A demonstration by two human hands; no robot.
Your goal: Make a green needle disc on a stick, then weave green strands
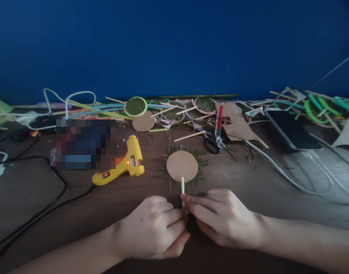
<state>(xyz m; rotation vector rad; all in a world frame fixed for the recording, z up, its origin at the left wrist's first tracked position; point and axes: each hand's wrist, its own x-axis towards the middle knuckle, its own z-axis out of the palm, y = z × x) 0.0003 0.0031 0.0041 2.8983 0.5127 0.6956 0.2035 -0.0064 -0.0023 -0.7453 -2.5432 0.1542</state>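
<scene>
Dark wooden counter spreads out beneath both forearms and beyond the fingers. Closest in, the left hand is curled, its fingers folded in near the bottom end of a thin pale stick; whether they grip it I cannot tell. From the other side, the right hand has its fingers pinched together on that stick, with the rest of the hand loosely bent. Straight ahead of the fingertips, the stick's upper end meets the lower edge of a round cardboard disc, which lies on a mat of woven green strips whose loose ends jut out all around.

Beyond the fingers to the left lies a yellow glue gun, its small orange light on and its black cord trailing back toward the left arm. Ahead and to the right are scissors, and farther right a phone with white cables near it. Farthest from the fingers, a yellow-rimmed woven round, a pink-rimmed one and cut cardboard crowd against a deep blue wall.
</scene>
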